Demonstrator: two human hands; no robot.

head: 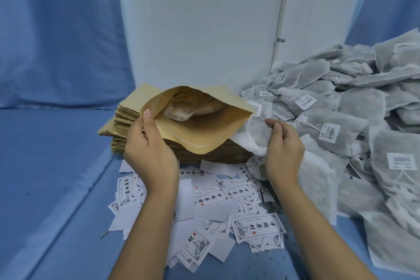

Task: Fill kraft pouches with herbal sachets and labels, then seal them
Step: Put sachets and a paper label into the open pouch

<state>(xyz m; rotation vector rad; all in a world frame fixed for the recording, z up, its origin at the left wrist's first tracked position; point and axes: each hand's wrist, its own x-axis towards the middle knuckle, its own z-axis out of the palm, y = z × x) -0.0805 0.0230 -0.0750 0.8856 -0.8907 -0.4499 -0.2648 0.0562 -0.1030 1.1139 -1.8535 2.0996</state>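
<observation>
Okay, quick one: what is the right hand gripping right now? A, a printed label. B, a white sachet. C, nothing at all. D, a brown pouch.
B: the right hand pinches a white sachet just beside the mouth of the open pouch, which the left hand holds by its edge.

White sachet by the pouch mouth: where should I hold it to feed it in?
Pinch the white sachet at its right end, from the right: its other end lies at the kraft pouch mouth, which the left hand holds open.
</observation>
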